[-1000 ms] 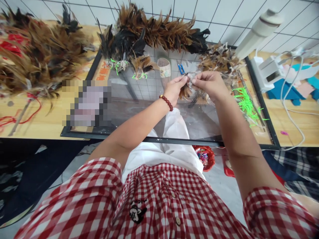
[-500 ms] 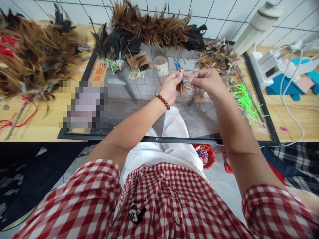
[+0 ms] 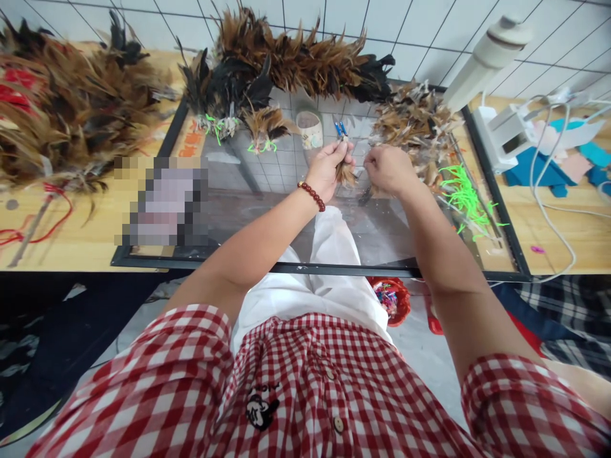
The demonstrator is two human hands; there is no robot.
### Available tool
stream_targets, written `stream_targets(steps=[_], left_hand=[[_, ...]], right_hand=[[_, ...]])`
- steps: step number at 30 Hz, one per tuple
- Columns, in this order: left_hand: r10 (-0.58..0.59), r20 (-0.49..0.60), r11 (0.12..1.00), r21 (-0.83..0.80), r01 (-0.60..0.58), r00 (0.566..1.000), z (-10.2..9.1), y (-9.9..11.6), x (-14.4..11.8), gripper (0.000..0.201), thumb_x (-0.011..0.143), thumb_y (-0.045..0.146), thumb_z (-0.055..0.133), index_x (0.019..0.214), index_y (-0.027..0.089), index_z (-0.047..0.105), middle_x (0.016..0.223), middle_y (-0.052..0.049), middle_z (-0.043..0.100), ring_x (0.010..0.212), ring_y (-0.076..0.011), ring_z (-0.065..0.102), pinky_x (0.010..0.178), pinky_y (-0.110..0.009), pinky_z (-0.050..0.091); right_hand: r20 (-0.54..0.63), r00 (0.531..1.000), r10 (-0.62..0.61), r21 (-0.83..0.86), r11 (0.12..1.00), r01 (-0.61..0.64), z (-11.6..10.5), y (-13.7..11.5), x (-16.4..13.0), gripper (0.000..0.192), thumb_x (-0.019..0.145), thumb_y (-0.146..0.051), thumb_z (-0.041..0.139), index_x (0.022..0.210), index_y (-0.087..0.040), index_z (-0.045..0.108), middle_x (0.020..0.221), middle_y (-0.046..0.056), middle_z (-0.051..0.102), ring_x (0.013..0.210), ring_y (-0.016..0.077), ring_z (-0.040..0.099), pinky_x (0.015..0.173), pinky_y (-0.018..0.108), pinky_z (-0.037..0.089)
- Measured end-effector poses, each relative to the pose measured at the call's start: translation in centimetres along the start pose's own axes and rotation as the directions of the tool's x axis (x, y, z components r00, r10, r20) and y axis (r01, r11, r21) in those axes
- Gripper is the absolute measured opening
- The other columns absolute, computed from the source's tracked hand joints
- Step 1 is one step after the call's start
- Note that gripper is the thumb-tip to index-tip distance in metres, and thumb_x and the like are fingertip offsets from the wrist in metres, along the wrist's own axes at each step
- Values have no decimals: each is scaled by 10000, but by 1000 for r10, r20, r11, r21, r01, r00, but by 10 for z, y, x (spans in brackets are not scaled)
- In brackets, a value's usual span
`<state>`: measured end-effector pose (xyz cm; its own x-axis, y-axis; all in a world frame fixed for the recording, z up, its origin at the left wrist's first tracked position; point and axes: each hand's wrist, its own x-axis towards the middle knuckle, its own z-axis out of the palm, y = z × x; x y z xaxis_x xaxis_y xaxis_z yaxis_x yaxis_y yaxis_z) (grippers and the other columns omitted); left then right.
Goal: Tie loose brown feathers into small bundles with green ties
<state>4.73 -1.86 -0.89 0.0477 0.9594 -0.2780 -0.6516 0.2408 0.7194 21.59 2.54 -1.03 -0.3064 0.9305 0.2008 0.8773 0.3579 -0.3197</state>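
left hand (image 3: pixel 327 170) pinches a wispy brown feather tuft (image 3: pixel 344 173) over glass; right hand (image 3: pixel 387 170) curled, grip unclear

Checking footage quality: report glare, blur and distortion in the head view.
Head view: even, soft light; the glass tabletop mirrors the wall tiles; a pixelated block masks part of it; edges bow, wide-angle; left hand, right hand and small feather bundle reasonably sharp.
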Motion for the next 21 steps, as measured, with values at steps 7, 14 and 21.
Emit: stream_targets(steps=[7, 14, 21], left_hand=[[12, 49, 998, 59, -15, 999, -4, -2, 3, 96, 994, 267, 684, 944, 185, 674, 683, 49, 612, 667, -56, 661, 735, -171, 568], [-58, 73, 996, 72, 53, 996, -4, -4, 1, 89, 965, 266, 714, 970, 178, 723, 923, -28, 769, 907, -158, 783, 900, -313, 632], [-74, 148, 994, 90, 61, 986, -6, -4, 0, 73, 948, 192, 721, 884, 160, 705, 786, -22, 733, 926, -156, 772, 976, -307, 594]], right_hand=[[12, 977, 215, 756, 637, -150, -15, 10, 8, 338, 925, -537, 700, 783, -250, 594, 667, -13, 518, 641, 159, 554, 667, 329, 515], [-54, 983, 176, 805, 590, -61, -3, -17, 4, 450, 857, -703, 722, 794, -282, 577, 735, 6, 577, 706, 181, 613, 668, 340, 545], [-177, 967, 182, 611, 791, -37, 3, -15, 3, 308, 1009, -553, 581, 1019, -260, 676, 990, 80, 728, 893, 230, 713, 817, 413, 613]])
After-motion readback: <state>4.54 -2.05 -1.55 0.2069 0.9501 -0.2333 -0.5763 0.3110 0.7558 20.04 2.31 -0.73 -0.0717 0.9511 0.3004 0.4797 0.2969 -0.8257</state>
